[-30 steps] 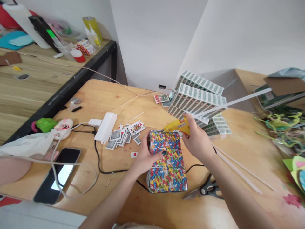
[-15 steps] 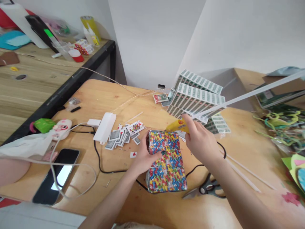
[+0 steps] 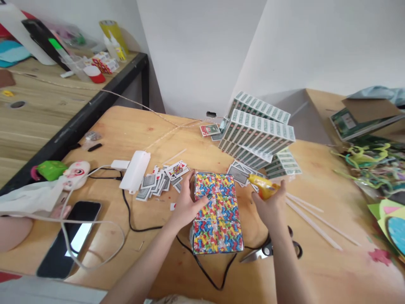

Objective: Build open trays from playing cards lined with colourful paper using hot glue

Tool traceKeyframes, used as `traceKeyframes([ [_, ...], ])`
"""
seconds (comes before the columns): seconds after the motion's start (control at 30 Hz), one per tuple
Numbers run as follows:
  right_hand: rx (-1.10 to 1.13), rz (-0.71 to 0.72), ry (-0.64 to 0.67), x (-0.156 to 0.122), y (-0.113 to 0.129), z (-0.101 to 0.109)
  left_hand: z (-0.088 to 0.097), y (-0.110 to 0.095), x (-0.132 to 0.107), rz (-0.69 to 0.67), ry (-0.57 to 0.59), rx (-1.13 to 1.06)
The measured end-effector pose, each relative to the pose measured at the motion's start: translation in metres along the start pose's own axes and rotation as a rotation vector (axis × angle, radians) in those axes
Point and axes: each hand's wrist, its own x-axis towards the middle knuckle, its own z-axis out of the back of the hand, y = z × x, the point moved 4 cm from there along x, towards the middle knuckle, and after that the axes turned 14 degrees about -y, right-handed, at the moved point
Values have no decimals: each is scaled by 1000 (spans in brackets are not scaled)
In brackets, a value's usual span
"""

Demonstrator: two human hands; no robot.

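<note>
A block of small boxes with a bright multicoloured pattern (image 3: 218,215) lies on the wooden table (image 3: 133,126) in front of me. My left hand (image 3: 186,204) rests on its left upper edge, fingers curled against it. To the right of the block, my right hand (image 3: 270,207) is closed round a yellow glue gun (image 3: 262,185), held low near the table. The gun's black cord (image 3: 209,270) runs under the block. Black-handled scissors (image 3: 272,251) lie just below my right hand.
Small playing cards (image 3: 161,181) and a white power adapter (image 3: 134,171) lie left of the block. A stack of green card packs (image 3: 256,133) stands behind. Clear glue sticks (image 3: 316,221) lie at right, a phone (image 3: 68,238) with a white cable at left.
My right hand has lowered the glue gun from above the block's top edge down to the table at its right. The long glue stick no longer points up to the right.
</note>
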Motion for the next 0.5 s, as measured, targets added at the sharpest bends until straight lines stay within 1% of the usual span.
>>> traceKeyframes([
  [0.1,-83,-62,-11,-16,0,-15,-1,1,10,8,-13,-66],
  [0.17,-131,-96,-13,-22,3,-18,-2,-1,15,22,-19,-100],
  [0.23,-189,-115,-40,-23,7,-13,-3,-2,19,38,-30,-123],
  [0.3,-254,-98,-82,-18,13,-3,-4,-4,22,57,-41,-137],
  [0.37,-275,-19,-95,-10,28,5,-4,-4,24,70,-38,-144],
  [0.4,-219,72,-49,-7,40,4,-5,-4,25,73,-30,-148],
  [0.43,-113,173,4,-5,54,1,-6,-4,27,73,-22,-157],
  [0.5,97,317,139,-6,83,-10,-7,-3,30,72,-11,-184],
])
